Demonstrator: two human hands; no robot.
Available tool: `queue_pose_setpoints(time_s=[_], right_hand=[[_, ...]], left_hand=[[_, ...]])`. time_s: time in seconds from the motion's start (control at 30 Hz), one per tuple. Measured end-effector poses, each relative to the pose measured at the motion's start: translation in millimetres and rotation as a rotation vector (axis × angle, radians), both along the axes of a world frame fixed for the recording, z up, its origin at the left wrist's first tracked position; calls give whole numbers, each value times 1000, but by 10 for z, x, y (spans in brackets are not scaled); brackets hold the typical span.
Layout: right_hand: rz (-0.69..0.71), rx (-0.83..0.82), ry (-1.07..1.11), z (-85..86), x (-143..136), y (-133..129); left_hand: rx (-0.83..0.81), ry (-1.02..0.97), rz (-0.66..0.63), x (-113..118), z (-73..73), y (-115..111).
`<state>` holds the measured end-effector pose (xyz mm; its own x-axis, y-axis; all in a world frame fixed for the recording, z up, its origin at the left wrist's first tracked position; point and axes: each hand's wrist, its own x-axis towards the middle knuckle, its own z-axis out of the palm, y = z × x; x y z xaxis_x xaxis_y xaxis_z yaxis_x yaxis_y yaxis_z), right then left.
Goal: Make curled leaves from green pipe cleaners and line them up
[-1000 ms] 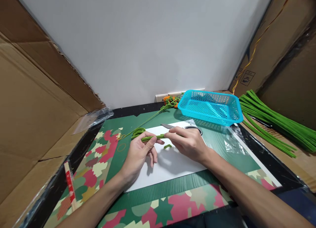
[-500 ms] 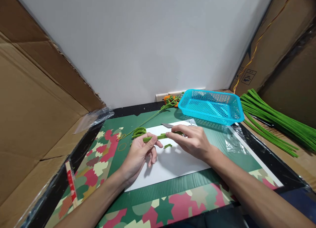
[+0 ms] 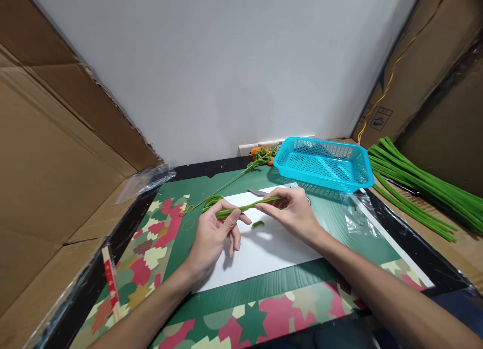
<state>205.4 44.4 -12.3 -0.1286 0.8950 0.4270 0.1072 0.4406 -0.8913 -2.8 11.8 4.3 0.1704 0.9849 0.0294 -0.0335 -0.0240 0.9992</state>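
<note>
Between both hands stretches a small bundle of green pipe cleaners [image 3: 247,207], held just above a white sheet of paper [image 3: 260,253]. My left hand [image 3: 221,228] pinches its left part between thumb and forefinger, the other fingers loosely curled. At its right part, my right hand [image 3: 289,210] is closed on the strands with thumb and fingertips. Looped green pipe cleaners [image 3: 213,201] show just behind my left hand. A short bent green piece [image 3: 257,223] lies on the paper below the bundle. Behind my right hand, a grey blade [image 3: 257,193] sticks out, the rest of that tool mostly hidden.
A blue perforated basket [image 3: 322,180] stands at the back right, beside a large bundle of green pipe cleaners [image 3: 426,180]. An orange flower with a long green stem [image 3: 260,155] lies at the back. Rubber bands [image 3: 187,224] and a red-and-white paper packet [image 3: 110,281] lie left. Cardboard walls the sides.
My right hand has shifted its fingers along the bundle, thumb now extended under the strands. The strands between the hands look straighter. My left hand keeps its hold.
</note>
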Motion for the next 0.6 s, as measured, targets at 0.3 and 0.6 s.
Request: queue_pose_setpoints(time_s=[0.3,0.6], right_hand=[[-28,98,-124,-62,-58,-75],[-37,381,-428,-67,-93,-172]], left_hand=[[3,36,11,34,-5,-67],[23,65,42,26,-8,-59]])
